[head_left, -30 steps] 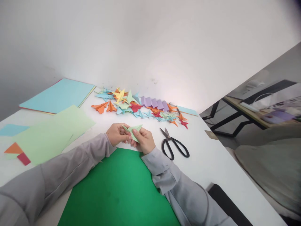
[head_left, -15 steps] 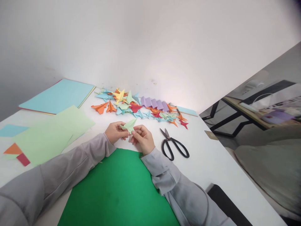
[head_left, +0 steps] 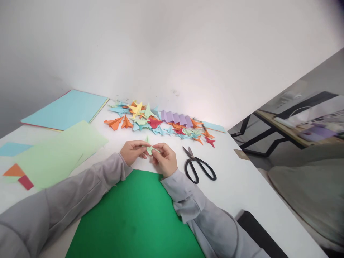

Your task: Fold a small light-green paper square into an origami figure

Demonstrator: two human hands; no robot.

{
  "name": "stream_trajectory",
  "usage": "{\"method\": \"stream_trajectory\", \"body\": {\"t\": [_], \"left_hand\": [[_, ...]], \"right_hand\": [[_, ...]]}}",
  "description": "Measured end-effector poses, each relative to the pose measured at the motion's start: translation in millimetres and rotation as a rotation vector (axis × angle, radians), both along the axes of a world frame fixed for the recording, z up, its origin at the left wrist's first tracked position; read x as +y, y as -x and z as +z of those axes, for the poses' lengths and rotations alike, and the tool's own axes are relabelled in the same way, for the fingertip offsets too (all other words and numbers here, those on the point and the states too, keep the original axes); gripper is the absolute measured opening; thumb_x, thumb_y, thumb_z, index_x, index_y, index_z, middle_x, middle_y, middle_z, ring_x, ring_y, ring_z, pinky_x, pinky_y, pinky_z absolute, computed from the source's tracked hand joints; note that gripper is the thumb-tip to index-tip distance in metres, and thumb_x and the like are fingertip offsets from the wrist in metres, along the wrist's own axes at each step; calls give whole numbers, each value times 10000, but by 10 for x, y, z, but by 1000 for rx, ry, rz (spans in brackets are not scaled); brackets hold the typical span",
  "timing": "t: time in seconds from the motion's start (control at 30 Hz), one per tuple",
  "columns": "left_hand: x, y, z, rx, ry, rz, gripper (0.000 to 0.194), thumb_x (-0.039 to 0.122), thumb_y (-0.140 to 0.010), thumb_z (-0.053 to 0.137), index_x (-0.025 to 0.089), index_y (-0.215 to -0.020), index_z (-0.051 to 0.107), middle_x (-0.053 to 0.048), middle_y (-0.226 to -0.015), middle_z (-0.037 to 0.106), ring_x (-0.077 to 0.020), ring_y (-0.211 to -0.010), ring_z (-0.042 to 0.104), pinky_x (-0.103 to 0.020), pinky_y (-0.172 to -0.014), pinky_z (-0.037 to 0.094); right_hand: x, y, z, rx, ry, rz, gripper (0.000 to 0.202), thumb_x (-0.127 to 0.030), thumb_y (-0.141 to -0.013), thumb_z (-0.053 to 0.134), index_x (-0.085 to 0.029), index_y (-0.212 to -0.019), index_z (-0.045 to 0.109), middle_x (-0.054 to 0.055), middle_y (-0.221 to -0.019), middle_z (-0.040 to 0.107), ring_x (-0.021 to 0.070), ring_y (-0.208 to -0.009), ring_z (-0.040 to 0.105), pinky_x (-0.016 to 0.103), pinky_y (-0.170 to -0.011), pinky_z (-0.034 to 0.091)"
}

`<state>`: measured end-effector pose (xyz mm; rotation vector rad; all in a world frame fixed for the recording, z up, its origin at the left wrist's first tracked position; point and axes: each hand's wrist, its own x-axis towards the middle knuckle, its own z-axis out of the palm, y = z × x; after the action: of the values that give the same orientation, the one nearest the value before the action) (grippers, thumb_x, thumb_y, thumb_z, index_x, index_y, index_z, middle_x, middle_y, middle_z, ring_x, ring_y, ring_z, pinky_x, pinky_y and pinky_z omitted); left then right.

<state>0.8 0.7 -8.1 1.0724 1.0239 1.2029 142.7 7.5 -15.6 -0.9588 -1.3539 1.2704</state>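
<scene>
A small light-green folded paper figure (head_left: 149,149) is held up between my two hands, just beyond the far edge of the green sheet (head_left: 134,215). My left hand (head_left: 133,152) is closed on its left side, fingertips pinching the paper. From the right, thumb and index finger of my right hand (head_left: 166,160) pinch the other side. Fingers cover parts of the figure. To the right of my right hand lie black-handled scissors (head_left: 199,166), blades slightly apart and pointing away from me.
Along the wall lies a row of folded paper figures (head_left: 154,123) in several colours, with a purple pleated strip (head_left: 176,118). Blue sheets (head_left: 67,109) are stacked at the far left. Nearer are light-green sheets (head_left: 56,154) and small scraps (head_left: 26,182). A black object (head_left: 258,229) lies front right.
The light-green figure has turned in my fingers, its point now standing more upright. My left fingers have shifted slightly right over it. The right hand has barely moved.
</scene>
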Motion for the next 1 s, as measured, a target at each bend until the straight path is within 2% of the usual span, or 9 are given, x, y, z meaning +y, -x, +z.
{"method": "stream_trajectory", "body": {"t": [0.2, 0.37, 0.53, 0.67, 1.0], "left_hand": [[-20, 0, 56, 27, 27, 44, 325, 200, -446, 773, 108, -732, 650, 16, -547, 622, -99, -478, 571, -250, -525, 510], [34, 21, -50, -89, 71, 40, 354, 239, -468, 774, 94, -766, 649, -4, -503, 618, -102, -438, 563, -244, -487, 483], [48, 34, -99, -117, 60, 3, 334, 257, -505, 764, 86, -770, 655, -21, -493, 613, -124, -471, 581, -246, -466, 470], [36, 31, -69, -110, 75, -15, 325, 253, -514, 760, 78, -771, 664, -33, -469, 608, -134, -463, 583, -240, -442, 461], [7, 14, 56, -194, 132, -9, 209, 182, -465, 757, 87, -629, 669, -27, -450, 599, -116, -432, 558, -227, -408, 440]], "right_hand": [[-6, -13, 18, 26, -4, 21, 174, -272, -653, 633, -179, -779, 556, -36, -558, 587, 74, -359, 462, 209, -353, 359], [10, -21, 6, 88, 54, 99, 215, -246, -639, 628, -180, -830, 556, -31, -569, 615, 82, -363, 487, 206, -356, 360], [22, -34, -12, 114, 80, 101, 194, -235, -647, 621, -180, -823, 564, -31, -543, 622, 88, -369, 497, 208, -366, 373], [27, -38, -10, 153, 102, 76, 158, -212, -635, 626, -176, -782, 577, -30, -522, 621, 89, -364, 491, 211, -369, 381], [20, -55, 17, 199, 145, 106, 91, -198, -638, 581, -169, -713, 622, 3, -543, 651, 96, -387, 508, 205, -368, 373]]}}
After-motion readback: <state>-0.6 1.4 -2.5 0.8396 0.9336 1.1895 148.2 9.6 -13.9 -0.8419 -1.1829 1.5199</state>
